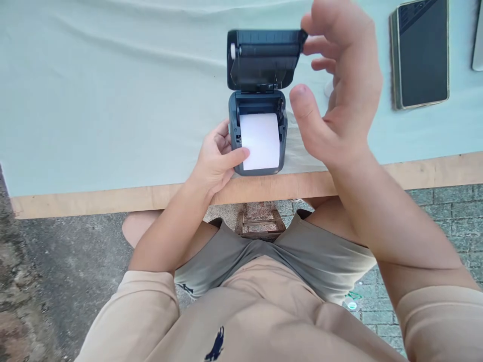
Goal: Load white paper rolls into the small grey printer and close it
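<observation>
A small dark grey printer (pixel 258 166) lies near the table's front edge with its lid (pixel 264 58) swung up and open. A white paper roll (pixel 261 141) sits in its bay, the loose end drawn toward me. My left hand (pixel 215 158) grips the printer's left side, thumb pressed on the paper's lower left corner. My right hand (pixel 335 85) hovers raised to the right of the printer, fingers loosely curled and apart, fingertips close to the lid's right corner, holding nothing.
A pale green cloth (pixel 113 100) covers the wooden table (pixel 94 198). A dark tablet or phone in a gold-edged case (pixel 420 53) lies at the far right, with another device edge (pixel 478 45) beside it. Paved ground and a stool frame show below.
</observation>
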### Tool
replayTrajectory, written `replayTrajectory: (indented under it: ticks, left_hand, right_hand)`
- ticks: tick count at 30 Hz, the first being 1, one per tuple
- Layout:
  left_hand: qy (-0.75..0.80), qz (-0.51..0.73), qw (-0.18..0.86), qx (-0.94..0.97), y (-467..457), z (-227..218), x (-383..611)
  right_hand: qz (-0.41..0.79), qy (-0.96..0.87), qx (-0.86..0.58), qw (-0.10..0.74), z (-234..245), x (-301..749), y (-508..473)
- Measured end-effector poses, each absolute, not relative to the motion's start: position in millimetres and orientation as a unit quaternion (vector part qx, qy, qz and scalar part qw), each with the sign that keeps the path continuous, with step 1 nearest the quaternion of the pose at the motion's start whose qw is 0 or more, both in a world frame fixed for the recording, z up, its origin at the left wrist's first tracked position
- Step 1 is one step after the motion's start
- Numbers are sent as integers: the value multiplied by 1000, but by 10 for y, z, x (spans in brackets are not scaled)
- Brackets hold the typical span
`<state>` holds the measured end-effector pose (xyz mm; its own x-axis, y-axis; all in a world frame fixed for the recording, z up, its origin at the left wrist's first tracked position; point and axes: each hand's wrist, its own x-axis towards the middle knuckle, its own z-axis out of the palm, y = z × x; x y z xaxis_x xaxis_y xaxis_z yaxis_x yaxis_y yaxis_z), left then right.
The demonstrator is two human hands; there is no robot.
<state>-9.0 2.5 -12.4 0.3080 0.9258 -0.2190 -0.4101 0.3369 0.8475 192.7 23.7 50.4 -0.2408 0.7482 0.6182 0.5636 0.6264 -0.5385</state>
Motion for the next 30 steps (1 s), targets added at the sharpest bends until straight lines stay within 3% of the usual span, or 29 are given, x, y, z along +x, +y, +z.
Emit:
replayTrajectory:
  ticks: [7,12,18,23,30]
  left_hand:
    - [367,469,726,345,40,-144,-67]
    - [369,455,726,361,22,-119,-72]
    - [352,457,729,370,2,-97,-81]
    - [354,452,729,372,-5,-63,-86]
    - [346,463,733,358,-10,-38,-62]
  right_hand:
    - [53,-810,-364,456,328,1892,117]
    - [53,-816,-425,389,202,1892,-23]
    - [231,-715,-458,474,114,1846,-102]
    - [394,-673,-476,405,87,1839,-118]
    - [434,-663,-461,399,66,1857,-120]
